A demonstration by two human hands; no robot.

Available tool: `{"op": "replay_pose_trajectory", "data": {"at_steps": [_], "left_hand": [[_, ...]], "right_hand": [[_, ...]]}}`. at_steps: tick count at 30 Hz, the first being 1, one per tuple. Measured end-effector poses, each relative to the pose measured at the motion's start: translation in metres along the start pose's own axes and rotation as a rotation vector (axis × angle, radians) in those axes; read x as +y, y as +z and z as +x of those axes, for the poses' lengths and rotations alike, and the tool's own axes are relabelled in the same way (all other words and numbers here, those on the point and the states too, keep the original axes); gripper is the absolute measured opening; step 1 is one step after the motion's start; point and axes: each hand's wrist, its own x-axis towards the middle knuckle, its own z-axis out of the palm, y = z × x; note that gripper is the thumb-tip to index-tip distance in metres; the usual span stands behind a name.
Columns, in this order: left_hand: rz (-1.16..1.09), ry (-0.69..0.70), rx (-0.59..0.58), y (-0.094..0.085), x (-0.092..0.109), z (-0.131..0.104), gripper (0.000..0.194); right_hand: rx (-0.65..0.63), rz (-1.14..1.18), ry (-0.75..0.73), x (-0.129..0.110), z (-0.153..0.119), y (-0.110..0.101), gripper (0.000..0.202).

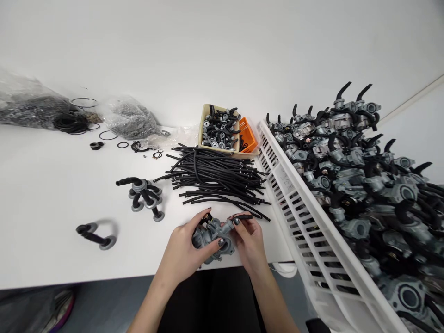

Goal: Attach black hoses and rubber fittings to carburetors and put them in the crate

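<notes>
A grey metal carburetor (227, 246) is held between both hands at the front edge of the table. My left hand (183, 252) wraps around its left side, thumb across the front and index finger on top. My right hand (251, 240) is closed at the right side, thumb and fingers pinching around the carburetor's outlet, from which a short black rubber hose (243, 217) sticks out to the right. Just beyond the hands lies a pile of long black hoses (218, 171). The fingertips of my right hand behind the outlet are partly hidden.
On the right, a white slatted crate (301, 222) is heaped with carburetors (354, 180). At the back stand a cream bin (200, 125) of small hose fittings and an orange basket (251, 132). Leftward are hose pieces with grey caps (147, 196), rubber rings (108, 135) and plastic bags (128, 118).
</notes>
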Motion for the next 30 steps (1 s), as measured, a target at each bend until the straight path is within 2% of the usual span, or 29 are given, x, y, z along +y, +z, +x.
{"op": "replay_pose_trajectory", "data": {"at_steps": [5, 12, 21, 30], "left_hand": [[0.000, 0.011, 0.009, 0.0005, -0.0003, 0.0004, 0.061], [0.000, 0.003, 0.015, 0.0004, -0.0029, 0.0014, 0.061], [-0.013, -0.004, 0.008, 0.0006, -0.0016, 0.0009, 0.062], [-0.025, -0.016, 0.004, 0.0008, -0.0029, 0.0014, 0.063]], "right_hand": [[0.004, -0.043, -0.005, 0.0007, 0.0000, -0.0016, 0.021], [-0.166, 0.053, 0.040, -0.0037, -0.0014, -0.0030, 0.034], [-0.094, -0.022, -0.001, -0.0004, 0.0028, -0.0001, 0.021], [-0.128, 0.002, 0.028, -0.0034, 0.0018, -0.0005, 0.020]]}}
